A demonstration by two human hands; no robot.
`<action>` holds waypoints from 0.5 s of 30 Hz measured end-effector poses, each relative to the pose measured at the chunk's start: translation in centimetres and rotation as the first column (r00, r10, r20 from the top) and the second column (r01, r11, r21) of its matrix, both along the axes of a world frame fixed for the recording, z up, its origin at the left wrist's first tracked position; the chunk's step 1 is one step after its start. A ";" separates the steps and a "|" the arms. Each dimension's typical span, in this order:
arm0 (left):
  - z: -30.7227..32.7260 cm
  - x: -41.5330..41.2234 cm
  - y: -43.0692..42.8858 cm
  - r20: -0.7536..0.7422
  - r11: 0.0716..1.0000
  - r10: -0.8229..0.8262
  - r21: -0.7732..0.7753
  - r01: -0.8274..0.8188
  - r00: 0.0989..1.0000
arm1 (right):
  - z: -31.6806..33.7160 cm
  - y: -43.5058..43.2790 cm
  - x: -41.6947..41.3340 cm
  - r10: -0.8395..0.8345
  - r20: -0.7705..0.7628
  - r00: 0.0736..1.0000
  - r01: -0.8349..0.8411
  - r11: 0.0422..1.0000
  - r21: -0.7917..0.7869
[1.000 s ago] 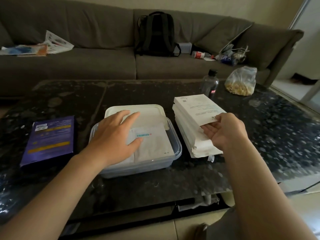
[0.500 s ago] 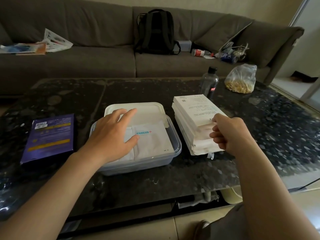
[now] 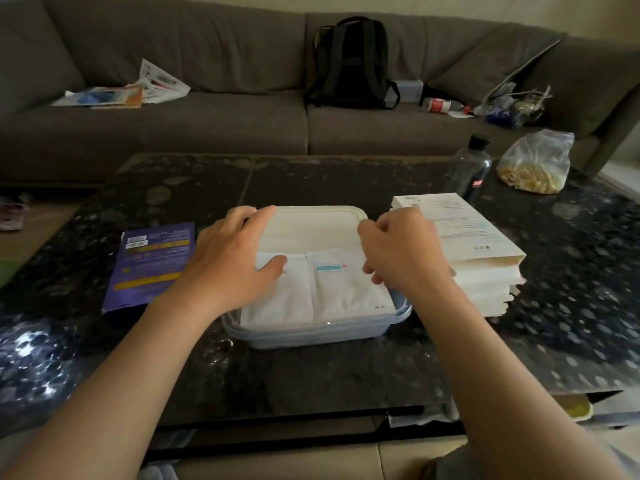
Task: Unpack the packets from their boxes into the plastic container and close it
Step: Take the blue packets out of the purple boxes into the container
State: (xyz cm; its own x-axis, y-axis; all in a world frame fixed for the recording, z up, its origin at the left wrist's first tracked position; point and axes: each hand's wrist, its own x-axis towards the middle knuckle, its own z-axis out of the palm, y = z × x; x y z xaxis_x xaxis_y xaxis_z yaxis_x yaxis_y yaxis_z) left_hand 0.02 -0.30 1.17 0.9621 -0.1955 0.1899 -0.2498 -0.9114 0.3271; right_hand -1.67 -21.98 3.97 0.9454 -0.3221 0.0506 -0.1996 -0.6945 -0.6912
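Note:
A clear plastic container (image 3: 313, 333) stands mid-table with two white packets side by side in it: a plain one (image 3: 280, 303) on the left and one with a teal label (image 3: 346, 292) on the right. Its white lid (image 3: 318, 223) lies just behind. My left hand (image 3: 232, 268) rests flat on the left packet, fingers spread. My right hand (image 3: 398, 258) hovers over the container's right edge, fingers curled down onto the right packet; whether they hold anything is hidden. A stack of white boxes (image 3: 485, 271) sits right of the container, the top one open toward me.
A flat purple box (image 3: 152, 261) lies left of the container. A dark bottle (image 3: 471, 168) and a clear bag of food (image 3: 535, 164) stand at the back right of the dark stone table (image 3: 311, 375). Behind is a sofa with a backpack (image 3: 349, 64) and papers (image 3: 121, 95).
My right hand has left the open end of the top box and moved left over the container. My left hand stays on the left packet.

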 end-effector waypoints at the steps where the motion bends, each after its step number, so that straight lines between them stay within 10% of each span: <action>1: 0.1 0.1 0.6 -0.006 1.000 0.022 0.006 -0.022 1.000 | -0.3 1.1 0.4 0.034 -0.004 0.999 -0.034 0.999 -0.027; 15: -2.3 3.7 9.9 -0.213 0.872 0.480 0.224 -0.436 0.851 | -2.7 10.6 3.5 0.313 0.071 0.947 -0.286 0.924 -0.255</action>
